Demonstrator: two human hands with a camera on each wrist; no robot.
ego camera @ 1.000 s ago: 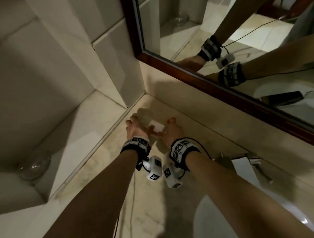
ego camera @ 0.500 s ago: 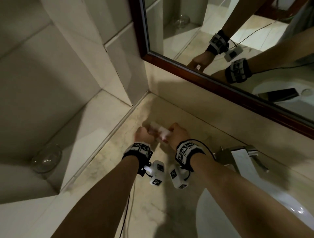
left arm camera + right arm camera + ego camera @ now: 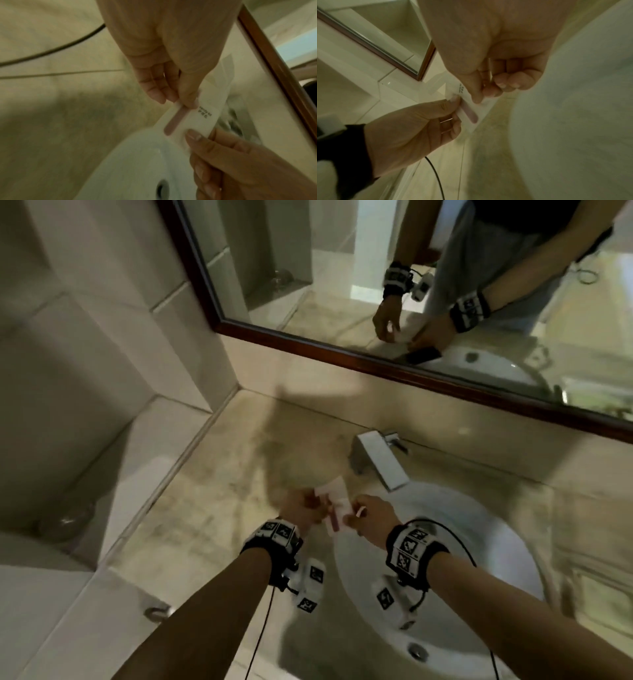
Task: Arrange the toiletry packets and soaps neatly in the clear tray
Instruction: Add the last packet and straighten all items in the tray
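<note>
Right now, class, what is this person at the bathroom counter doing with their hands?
The person holds white toiletry packets up between both hands, over the counter beside the sink. The left hand pinches one end and the right hand pinches the other. One packet shows a pink strip. No clear tray can be made out in these views, so nothing is arranged yet.

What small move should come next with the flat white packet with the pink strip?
Probably carry the flat white packet with the pink strip away from the white sink basin to the tray, which is out of view. Left hand and right hand both pinch it in mid-air.
</note>
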